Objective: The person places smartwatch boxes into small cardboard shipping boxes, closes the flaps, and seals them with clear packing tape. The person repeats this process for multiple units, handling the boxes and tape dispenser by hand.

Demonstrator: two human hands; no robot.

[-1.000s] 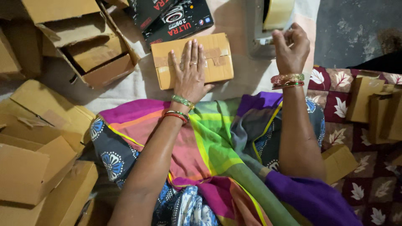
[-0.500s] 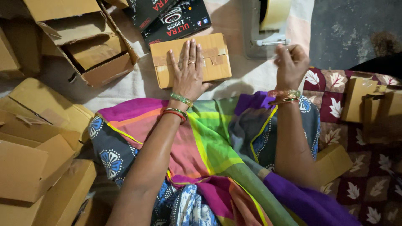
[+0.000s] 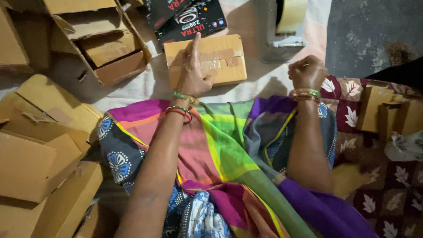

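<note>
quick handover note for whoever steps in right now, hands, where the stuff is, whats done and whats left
Left hand: pressed on the small cardboard box, fingers over its taped seam.
Right hand: closed in a loose fist just below the tape dispenser; whether it holds tape cannot be seen.
Things: box lies on the cloth in front of the lap; black printed boxes sit behind it; open carton to the left; flat cardboard boxes stacked at far left.
Done: a tape strip already runs across the box top.
Left: any further taping; box not yet set aside.
</note>
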